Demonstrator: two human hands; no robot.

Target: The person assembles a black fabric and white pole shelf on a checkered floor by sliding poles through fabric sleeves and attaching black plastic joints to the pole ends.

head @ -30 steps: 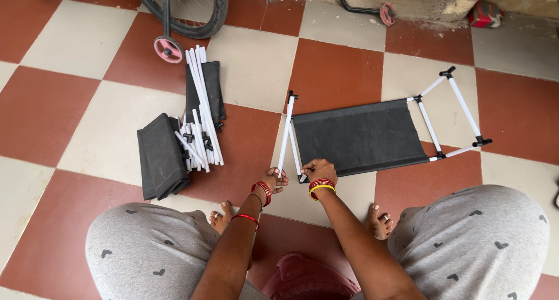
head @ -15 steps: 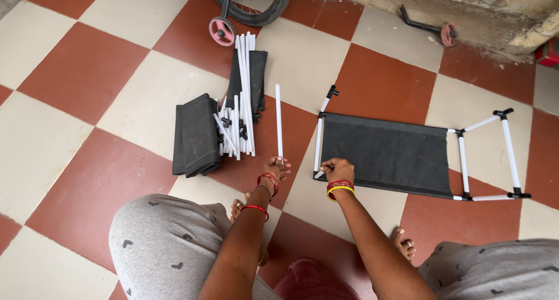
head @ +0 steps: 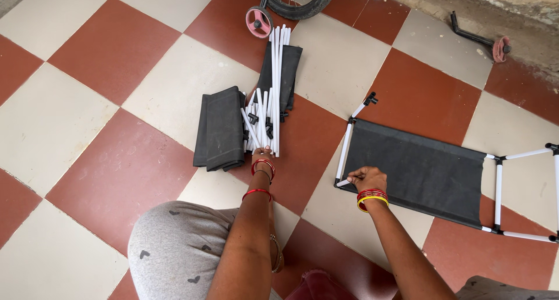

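White plastic rods (head: 269,105) lie bundled beside folded black fabric (head: 221,128), and tugging one could scatter the loose pile across the tiles. Left hand (head: 261,155) reaches the bundle's near end, fingers seemingly curled on a rod, though hidden. Right hand (head: 364,178) pinches the black fabric shelf frame's (head: 416,169) near corner.

The left hand (head: 261,155) is mostly hidden behind its bangled wrist; the wheel (head: 297,0) is cut off.
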